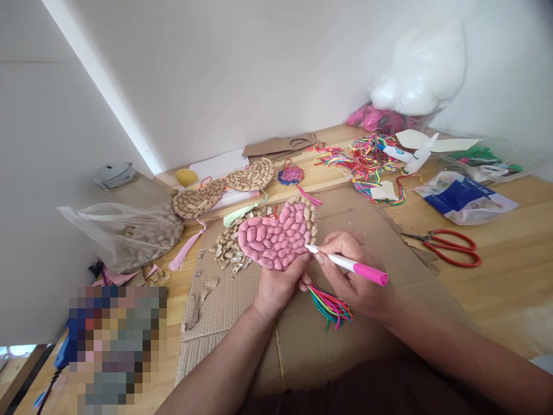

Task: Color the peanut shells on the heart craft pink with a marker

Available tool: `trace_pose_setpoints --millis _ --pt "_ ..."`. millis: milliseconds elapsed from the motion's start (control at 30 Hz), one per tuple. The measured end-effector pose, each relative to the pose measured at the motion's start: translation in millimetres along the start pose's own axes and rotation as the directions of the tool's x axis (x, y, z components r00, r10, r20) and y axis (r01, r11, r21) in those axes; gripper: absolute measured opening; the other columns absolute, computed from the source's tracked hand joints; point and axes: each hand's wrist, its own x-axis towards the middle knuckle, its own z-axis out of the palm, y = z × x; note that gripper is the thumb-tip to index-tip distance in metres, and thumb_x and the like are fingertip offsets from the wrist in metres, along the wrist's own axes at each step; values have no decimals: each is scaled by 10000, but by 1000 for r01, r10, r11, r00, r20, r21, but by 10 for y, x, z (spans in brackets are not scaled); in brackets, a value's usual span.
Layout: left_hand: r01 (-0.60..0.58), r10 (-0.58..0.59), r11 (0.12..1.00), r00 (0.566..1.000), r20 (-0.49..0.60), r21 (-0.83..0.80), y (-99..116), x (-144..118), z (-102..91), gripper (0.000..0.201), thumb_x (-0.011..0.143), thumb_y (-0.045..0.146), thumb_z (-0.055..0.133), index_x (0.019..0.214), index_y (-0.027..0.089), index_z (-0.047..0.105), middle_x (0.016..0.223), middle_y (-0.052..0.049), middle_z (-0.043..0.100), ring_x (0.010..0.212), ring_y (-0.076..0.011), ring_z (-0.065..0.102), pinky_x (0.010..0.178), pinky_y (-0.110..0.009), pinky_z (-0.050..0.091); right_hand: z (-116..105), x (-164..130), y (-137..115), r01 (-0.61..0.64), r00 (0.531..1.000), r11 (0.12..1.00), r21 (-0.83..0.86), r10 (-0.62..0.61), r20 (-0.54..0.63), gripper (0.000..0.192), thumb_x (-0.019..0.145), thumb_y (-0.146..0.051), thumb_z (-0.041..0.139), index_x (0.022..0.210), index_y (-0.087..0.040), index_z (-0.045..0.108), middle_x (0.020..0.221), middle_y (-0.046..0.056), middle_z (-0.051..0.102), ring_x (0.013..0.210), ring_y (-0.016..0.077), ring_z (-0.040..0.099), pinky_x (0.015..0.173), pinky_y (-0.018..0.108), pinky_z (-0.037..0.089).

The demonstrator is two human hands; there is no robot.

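Note:
My left hand holds up a heart-shaped piece covered in peanut shells; most shells are coloured pink, the upper right edge is still tan. A multicoloured tassel hangs from its lower tip. My right hand grips a pink marker like a pen, its tip touching the heart's right edge. Both hands are above a sheet of brown cardboard on the wooden table.
A pile of loose shells lies left of the heart, beside a plastic bag of peanuts. Two uncoloured shell hearts lie behind. Red scissors, coloured cords, a glue bottle and plastic bags sit to the right.

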Motion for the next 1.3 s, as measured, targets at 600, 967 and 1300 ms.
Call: trace_pose_setpoints --millis 600,967,1300 --pt "65 -61 983 998 24 -174 -46 11 -3 359 793 467 804 788 143 651 497 17 621 371 -72 498 368 -165 376 -46 52 53 -110 994 981 160 111 6 55 989 -223 573 936 -228 558 831 28 624 797 198 604 725 367 471" --pt "68 -65 977 998 22 -202 -41 28 -10 353 786 440 810 881 131 671 507 19 626 369 -82 507 360 -167 388 -77 97 46 -149 989 969 200 149 13 49 991 -228 570 947 -209 572 850 28 615 782 173 597 725 346 458" --pt "87 -83 968 996 24 -234 -17 22 6 366 761 444 824 850 117 687 545 4 644 381 -77 522 350 -163 388 -92 88 55 -119 993 989 91 120 1 79 971 -205 570 895 -219 554 813 26 612 768 190 582 715 362 446"
